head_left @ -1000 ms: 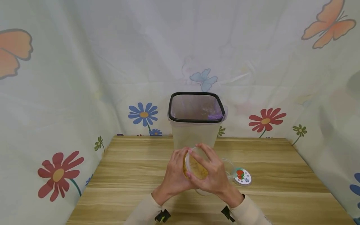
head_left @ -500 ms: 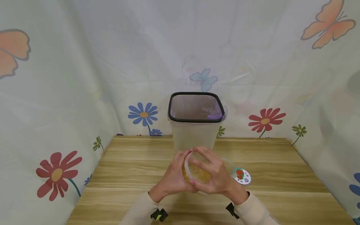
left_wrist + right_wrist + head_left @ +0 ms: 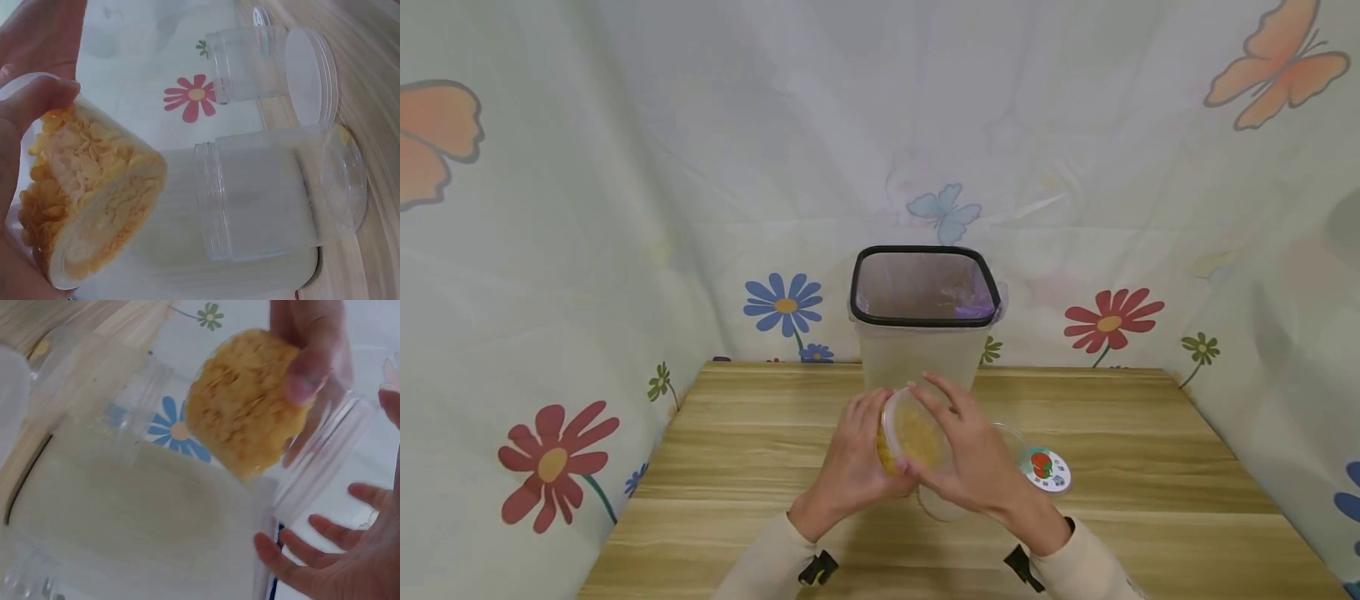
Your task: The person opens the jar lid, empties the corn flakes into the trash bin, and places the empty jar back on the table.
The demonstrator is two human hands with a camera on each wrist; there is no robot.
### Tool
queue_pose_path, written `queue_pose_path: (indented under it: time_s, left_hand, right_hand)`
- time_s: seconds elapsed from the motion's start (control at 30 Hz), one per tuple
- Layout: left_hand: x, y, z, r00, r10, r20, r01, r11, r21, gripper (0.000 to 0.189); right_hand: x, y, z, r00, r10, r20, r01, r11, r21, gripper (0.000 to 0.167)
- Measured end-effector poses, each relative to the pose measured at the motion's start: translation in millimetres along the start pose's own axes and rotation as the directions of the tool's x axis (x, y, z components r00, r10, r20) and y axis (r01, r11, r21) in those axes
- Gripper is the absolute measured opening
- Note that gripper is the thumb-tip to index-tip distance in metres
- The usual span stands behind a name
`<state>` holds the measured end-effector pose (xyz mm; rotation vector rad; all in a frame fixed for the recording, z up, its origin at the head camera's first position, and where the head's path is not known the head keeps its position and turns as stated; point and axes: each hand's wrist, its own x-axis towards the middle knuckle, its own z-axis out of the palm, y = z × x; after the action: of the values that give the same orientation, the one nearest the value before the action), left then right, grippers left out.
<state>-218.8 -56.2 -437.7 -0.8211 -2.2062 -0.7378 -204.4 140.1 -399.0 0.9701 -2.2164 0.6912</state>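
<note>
A clear plastic jar of yellow flakes (image 3: 100,169) is held tilted above the table in the left hand (image 3: 853,458), whose fingers and thumb curve round its side. Its translucent lid (image 3: 917,429) faces the right hand (image 3: 981,458). In the right wrist view, the right hand's fingers (image 3: 312,553) are spread and stand just off the lid's edge. Below the hands is a clear jar (image 3: 269,194) with no flakes in it, partly hidden by the right hand in the head view. Another clear jar (image 3: 250,65) stands near it.
A pale bin (image 3: 917,354) with a black rim and a purplish liner stands at the back of the wooden table (image 3: 760,442). To the right lies a round white disc (image 3: 1047,471) with a red printed picture. Flowered cloth (image 3: 587,292) surrounds the table.
The held jar has shifted slightly left with the left hand. The right hand's fingers have loosened from round the lid and spread apart.
</note>
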Motion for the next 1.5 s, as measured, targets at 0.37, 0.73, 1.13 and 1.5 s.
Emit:
queue_pose_path:
  time_s: [0.37,0.73,1.13,1.5]
  left_hand:
    - [3.8,0.1,1.8,0.989,0.113,-0.093,-0.093,0.977,0.192,0.089]
    - [2.5,0.5,6.1,0.983,0.16,-0.089,-0.131,0.953,0.274,0.09]
    - [1.8,0.3,4.2,0.988,0.14,-0.059,-0.12,0.958,0.259,0.107]
    - [2.6,0.9,5.4,0.985,0.156,-0.079,-0.132,0.96,0.246,0.109]
  right_hand:
    - [4.8,-22.7,-12.6,0.944,0.312,0.105,-0.306,0.949,-0.073,0.086]
    - [4.6,-21.4,-11.0,0.911,0.395,0.121,-0.387,0.918,-0.082,0.082]
    - [0.5,-7.5,-14.9,0.989,0.099,0.111,-0.101,0.995,0.013,0.084]
    - [-1.6,2.7,-19.5,0.974,-0.155,0.164,0.158,0.987,-0.003,0.091]
